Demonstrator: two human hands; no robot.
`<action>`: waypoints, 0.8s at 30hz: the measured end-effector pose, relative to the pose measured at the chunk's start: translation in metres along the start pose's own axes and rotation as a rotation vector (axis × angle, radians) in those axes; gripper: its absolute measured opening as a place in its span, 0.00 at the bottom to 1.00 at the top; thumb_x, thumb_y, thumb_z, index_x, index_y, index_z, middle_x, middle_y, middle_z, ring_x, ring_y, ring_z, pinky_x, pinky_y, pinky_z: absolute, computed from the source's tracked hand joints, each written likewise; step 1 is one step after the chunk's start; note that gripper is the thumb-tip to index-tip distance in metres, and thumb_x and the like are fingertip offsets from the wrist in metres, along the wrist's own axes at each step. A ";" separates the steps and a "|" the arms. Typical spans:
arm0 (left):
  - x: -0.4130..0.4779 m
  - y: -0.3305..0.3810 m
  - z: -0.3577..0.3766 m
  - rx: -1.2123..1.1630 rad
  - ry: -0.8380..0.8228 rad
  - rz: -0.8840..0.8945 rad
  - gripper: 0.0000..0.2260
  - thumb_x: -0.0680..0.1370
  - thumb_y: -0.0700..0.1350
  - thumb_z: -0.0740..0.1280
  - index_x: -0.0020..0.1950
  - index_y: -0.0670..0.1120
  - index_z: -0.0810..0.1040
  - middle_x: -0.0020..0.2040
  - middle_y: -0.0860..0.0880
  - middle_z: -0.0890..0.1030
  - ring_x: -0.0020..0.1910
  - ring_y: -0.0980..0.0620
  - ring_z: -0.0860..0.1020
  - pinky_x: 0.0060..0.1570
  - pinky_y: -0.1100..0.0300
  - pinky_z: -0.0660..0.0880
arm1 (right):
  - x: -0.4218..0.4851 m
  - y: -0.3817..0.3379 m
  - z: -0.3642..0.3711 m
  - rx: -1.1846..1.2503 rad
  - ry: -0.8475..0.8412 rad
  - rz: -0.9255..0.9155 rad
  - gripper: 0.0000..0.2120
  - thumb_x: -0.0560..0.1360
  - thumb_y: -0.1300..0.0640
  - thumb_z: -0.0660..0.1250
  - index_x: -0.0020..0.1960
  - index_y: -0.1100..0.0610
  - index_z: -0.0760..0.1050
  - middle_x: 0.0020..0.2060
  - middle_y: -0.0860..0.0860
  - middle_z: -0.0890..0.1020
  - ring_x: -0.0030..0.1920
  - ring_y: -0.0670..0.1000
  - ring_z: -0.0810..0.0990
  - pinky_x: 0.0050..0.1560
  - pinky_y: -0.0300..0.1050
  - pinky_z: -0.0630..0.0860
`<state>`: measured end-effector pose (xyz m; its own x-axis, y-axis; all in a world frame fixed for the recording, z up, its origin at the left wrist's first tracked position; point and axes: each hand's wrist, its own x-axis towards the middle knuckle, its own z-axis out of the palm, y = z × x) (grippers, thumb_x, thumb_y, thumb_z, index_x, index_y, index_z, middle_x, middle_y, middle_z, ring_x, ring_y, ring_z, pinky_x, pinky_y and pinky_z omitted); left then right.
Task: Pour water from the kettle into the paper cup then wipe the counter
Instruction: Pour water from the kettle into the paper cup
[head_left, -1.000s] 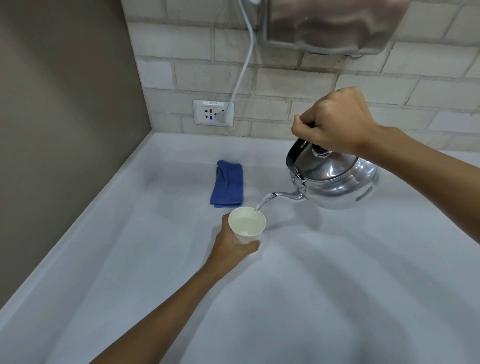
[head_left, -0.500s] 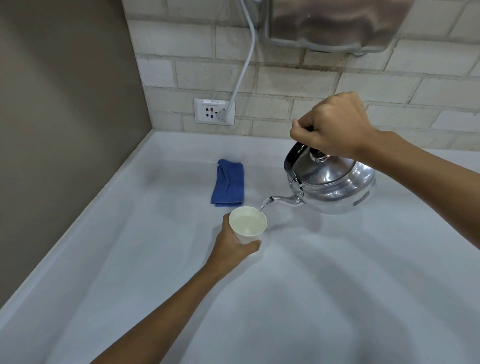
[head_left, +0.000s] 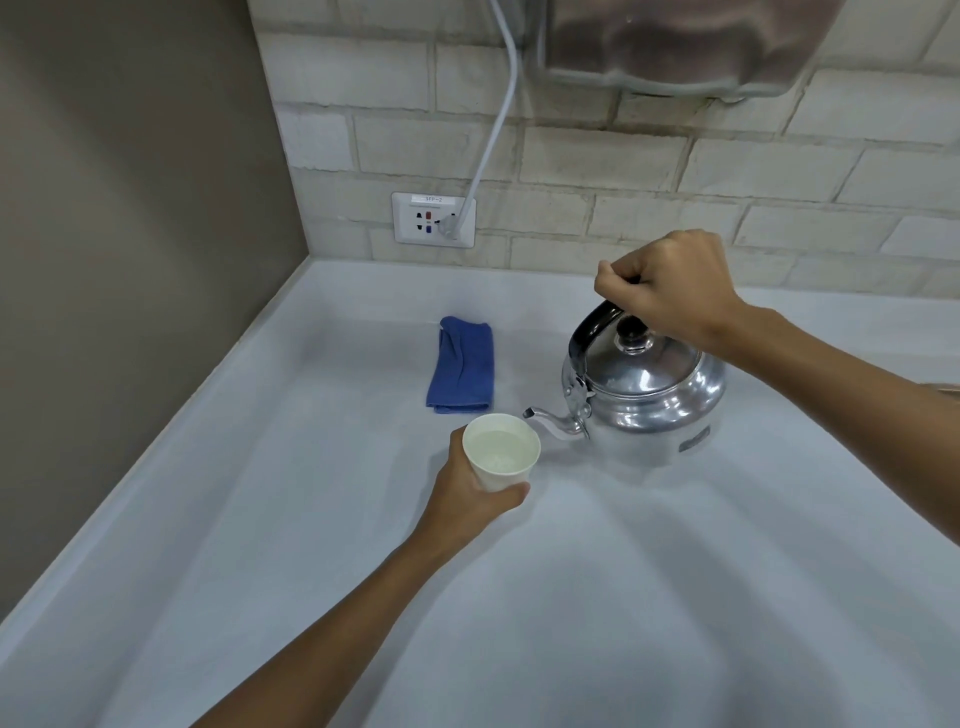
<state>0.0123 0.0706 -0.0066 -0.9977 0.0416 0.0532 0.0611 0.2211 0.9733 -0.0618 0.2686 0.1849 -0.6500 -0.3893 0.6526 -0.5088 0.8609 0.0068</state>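
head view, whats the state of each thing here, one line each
kettle: upright, lid on, no water leaving the spout, looks set on the counter
paper cup: upright, holds water
blue cloth: folded, lying flat on the counter, untouched
left hand: wrapped round the cup
right hand: closed on the kettle handle
wall socket: white cord plugged in

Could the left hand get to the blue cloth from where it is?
Probably yes, once it lets go: the left hand is wrapped around the paper cup, and the blue cloth lies just beyond on bare counter with nothing between them.
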 end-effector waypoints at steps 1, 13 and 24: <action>0.000 0.000 0.000 0.001 -0.003 -0.001 0.32 0.64 0.42 0.77 0.60 0.53 0.62 0.50 0.63 0.71 0.50 0.65 0.72 0.41 0.83 0.67 | -0.002 0.003 0.005 0.033 -0.003 0.042 0.22 0.70 0.55 0.58 0.20 0.56 0.55 0.15 0.50 0.57 0.19 0.50 0.56 0.27 0.36 0.53; 0.001 -0.006 -0.003 0.029 -0.019 -0.020 0.33 0.63 0.45 0.78 0.60 0.56 0.63 0.51 0.64 0.72 0.48 0.78 0.69 0.42 0.83 0.67 | 0.011 0.050 0.054 0.311 0.041 0.615 0.18 0.69 0.55 0.60 0.29 0.69 0.74 0.17 0.49 0.66 0.24 0.50 0.65 0.32 0.43 0.63; 0.000 -0.004 -0.006 0.047 -0.037 -0.040 0.33 0.63 0.48 0.78 0.60 0.59 0.63 0.55 0.63 0.72 0.55 0.65 0.72 0.45 0.77 0.71 | 0.034 0.072 0.103 0.255 -0.008 0.735 0.17 0.71 0.56 0.59 0.33 0.66 0.79 0.19 0.49 0.69 0.23 0.50 0.66 0.27 0.39 0.60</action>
<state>0.0124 0.0638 -0.0088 -0.9977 0.0679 0.0050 0.0231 0.2692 0.9628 -0.1789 0.2836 0.1294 -0.8744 0.2490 0.4164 -0.0588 0.7974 -0.6005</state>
